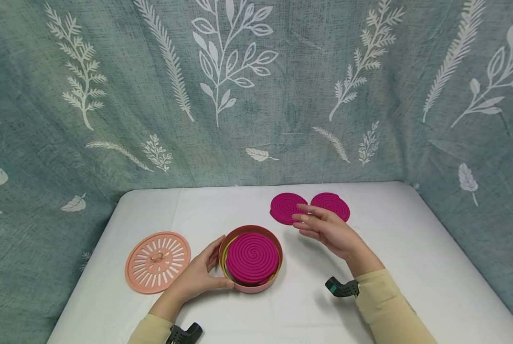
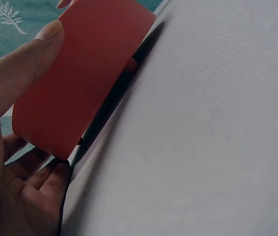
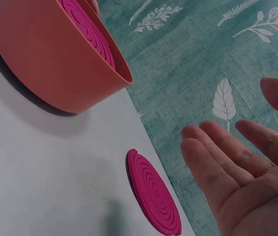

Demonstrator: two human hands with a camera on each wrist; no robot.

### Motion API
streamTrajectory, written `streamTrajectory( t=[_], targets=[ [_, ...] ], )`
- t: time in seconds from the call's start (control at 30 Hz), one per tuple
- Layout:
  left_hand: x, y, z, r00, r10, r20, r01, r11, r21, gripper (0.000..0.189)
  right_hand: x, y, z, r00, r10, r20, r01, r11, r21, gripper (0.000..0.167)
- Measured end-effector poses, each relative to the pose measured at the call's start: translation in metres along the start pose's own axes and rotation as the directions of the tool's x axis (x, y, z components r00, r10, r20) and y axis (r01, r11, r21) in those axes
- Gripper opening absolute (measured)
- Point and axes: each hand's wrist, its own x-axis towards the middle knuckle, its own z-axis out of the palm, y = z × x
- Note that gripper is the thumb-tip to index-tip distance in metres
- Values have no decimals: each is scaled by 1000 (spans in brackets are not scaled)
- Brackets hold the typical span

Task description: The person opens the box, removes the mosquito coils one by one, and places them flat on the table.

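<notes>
A round coral container stands on the table with a magenta spiral coaster lying on top inside it. Under that coaster, a yellowish edge shows along the left inner wall. My left hand grips the container's left side, thumb at the front and fingers behind; the left wrist view shows the thumb against the coral wall. Fingers extended and holding nothing, my right hand hovers to the right of the container. Behind it lie two more magenta spiral coasters, a left one and a right one, partly hidden by the hand.
To the left of the container lies a coral round slotted lid with a small loop at its centre. The white table ends at a patterned green-blue cloth backdrop behind and on both sides.
</notes>
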Motion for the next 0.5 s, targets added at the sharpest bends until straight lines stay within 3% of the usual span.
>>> streamTrajectory(
  t=[0.5],
  targets=[
    [1,-1,-1,1000,6,8,-6,1000,-12,123,15,1,28,999,28,46,-28,1000,-4,60]
  ],
)
